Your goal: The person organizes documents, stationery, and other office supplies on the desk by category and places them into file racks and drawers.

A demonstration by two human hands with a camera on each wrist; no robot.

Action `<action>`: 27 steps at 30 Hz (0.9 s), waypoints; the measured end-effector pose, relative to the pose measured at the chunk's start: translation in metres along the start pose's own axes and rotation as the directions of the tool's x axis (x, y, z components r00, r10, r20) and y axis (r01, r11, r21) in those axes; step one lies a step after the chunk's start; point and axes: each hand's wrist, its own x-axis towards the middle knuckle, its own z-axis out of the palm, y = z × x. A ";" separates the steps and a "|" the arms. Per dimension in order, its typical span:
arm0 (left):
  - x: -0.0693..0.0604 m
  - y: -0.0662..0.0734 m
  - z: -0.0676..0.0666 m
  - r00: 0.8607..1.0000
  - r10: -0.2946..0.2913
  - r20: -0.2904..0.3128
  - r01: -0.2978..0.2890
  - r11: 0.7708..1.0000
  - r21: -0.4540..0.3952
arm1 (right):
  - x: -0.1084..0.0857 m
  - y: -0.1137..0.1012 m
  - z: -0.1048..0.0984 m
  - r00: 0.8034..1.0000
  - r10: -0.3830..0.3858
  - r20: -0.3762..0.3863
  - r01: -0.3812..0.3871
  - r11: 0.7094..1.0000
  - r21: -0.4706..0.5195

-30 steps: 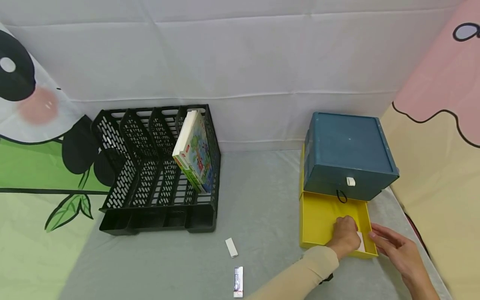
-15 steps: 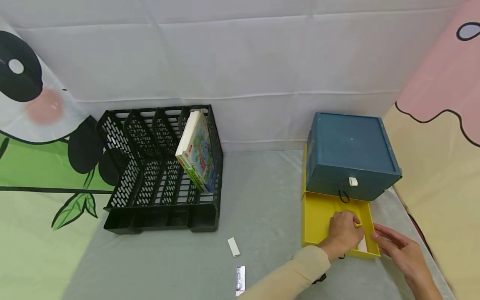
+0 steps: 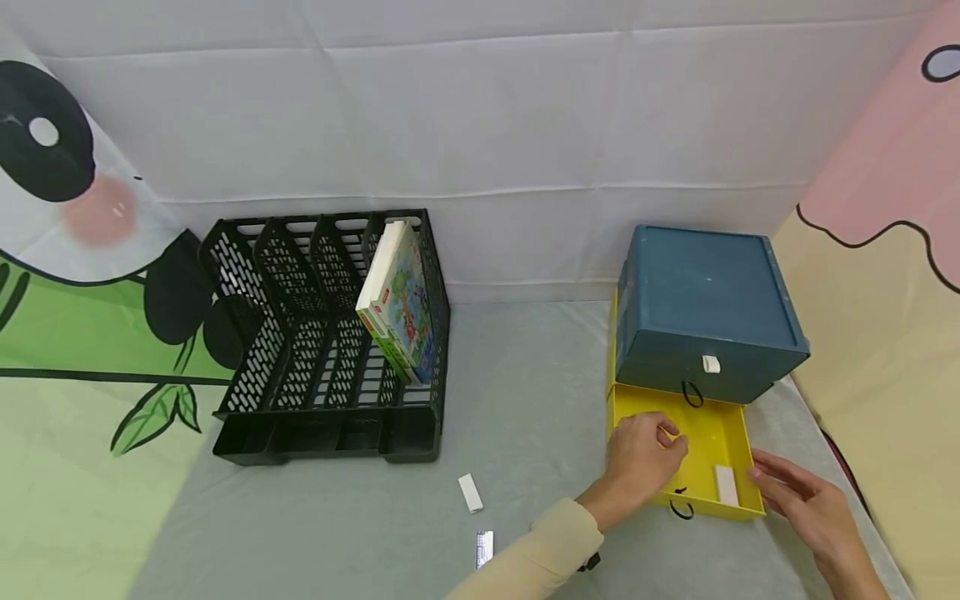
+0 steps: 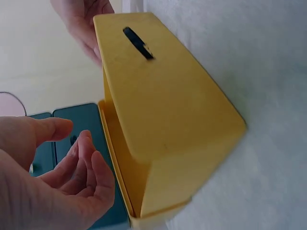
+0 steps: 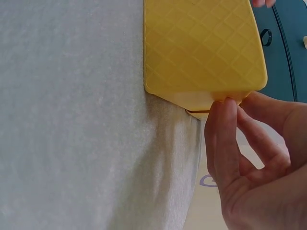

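Note:
A yellow drawer (image 3: 705,442) stands pulled out below a blue drawer unit (image 3: 712,292). A small white rectangular block (image 3: 726,485) lies inside it, near the front right corner. Over the drawer's left part hovers my left hand (image 3: 641,458), holding nothing; in the left wrist view its thumb is apart from the loosely bent fingers (image 4: 98,177). My right hand (image 3: 810,504) grips the drawer's right side wall near the front. The right wrist view shows its fingertips against the outer wall, with the thumb at the rim partly hidden.
On the grey cloth lie another white block (image 3: 470,493) and a small printed white-and-purple piece (image 3: 484,548), partly covered by the left sleeve. A black slotted rack (image 3: 300,358) holding books (image 3: 397,304) stands at the back left. A white cloth wall (image 3: 525,167) rises behind.
My left hand has moved left and away from the white block in the drawer, leaving the block in plain sight. The right hand has stayed at the drawer's side.

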 end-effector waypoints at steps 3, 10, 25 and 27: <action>-0.003 -0.009 -0.010 0.998 0.035 -0.045 -0.035 0.999 0.020 | 0.003 0.000 0.000 1.000 0.007 0.004 -0.007 1.000 -0.007; -0.012 -0.027 -0.030 0.993 0.048 -0.106 -0.049 0.999 -0.006 | 0.009 0.006 -0.001 0.999 0.039 0.015 -0.038 0.999 -0.019; -0.025 -0.072 -0.077 0.961 0.037 -0.275 -0.043 0.999 -0.015 | 0.010 0.007 0.000 0.999 0.036 0.003 -0.036 0.999 -0.009; -0.028 -0.078 -0.081 0.956 0.020 -0.294 -0.025 1.000 -0.014 | 0.010 0.008 0.000 0.999 0.034 0.003 -0.034 0.999 -0.014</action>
